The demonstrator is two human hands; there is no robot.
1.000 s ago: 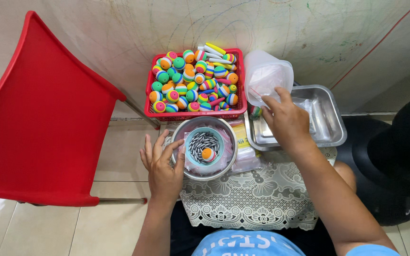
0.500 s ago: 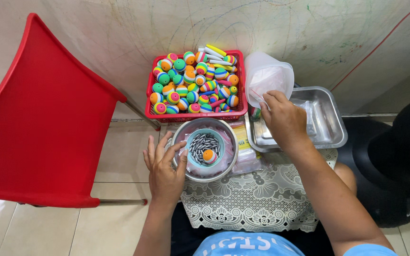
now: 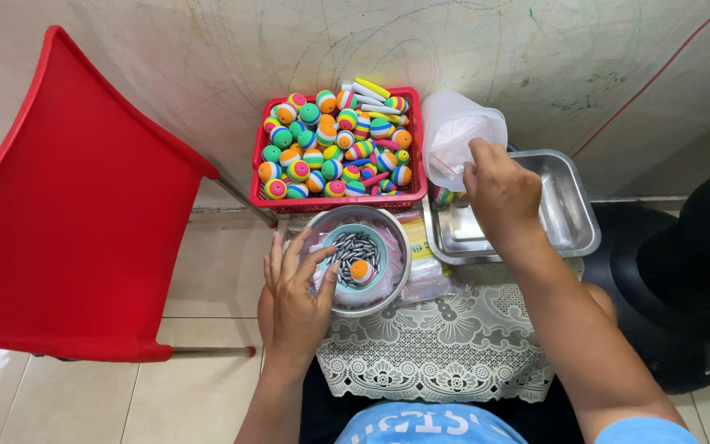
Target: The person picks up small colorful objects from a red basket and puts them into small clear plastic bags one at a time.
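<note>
1. At the far left I see a red chair (image 3: 76, 222), tilted, well apart from the work.
2. My left hand (image 3: 293, 292) lies with fingers spread apart, the fingertips touching the near-left rim of a round metal bowl (image 3: 396, 271); it clamps nothing.
3. Inside that bowl sits a small teal bowl (image 3: 332, 240) of little grey metal slugs (image 3: 355, 249), with one striped foam ball (image 3: 361, 270) resting on them. The ball has orange, white and blue bands. I judge it light, soft and springy, best pinched gently across its middle; the slugs look dense, smooth and apt to slip or scatter.
4. Behind the bowls, against the wall, a red basket (image 3: 258, 174) is heaped with many more striped balls (image 3: 322, 148) and some pale sticks (image 3: 375, 103).
5. My right hand (image 3: 499, 193) has its fingers curled at the mouth of a clear plastic bag (image 3: 458, 131); I cannot tell whether they are pinched on the film, which looks thin, limp and slippery.
6. Under and right of that hand sits a steel tray (image 3: 573, 218), on a lace cloth (image 3: 437, 353).
</note>
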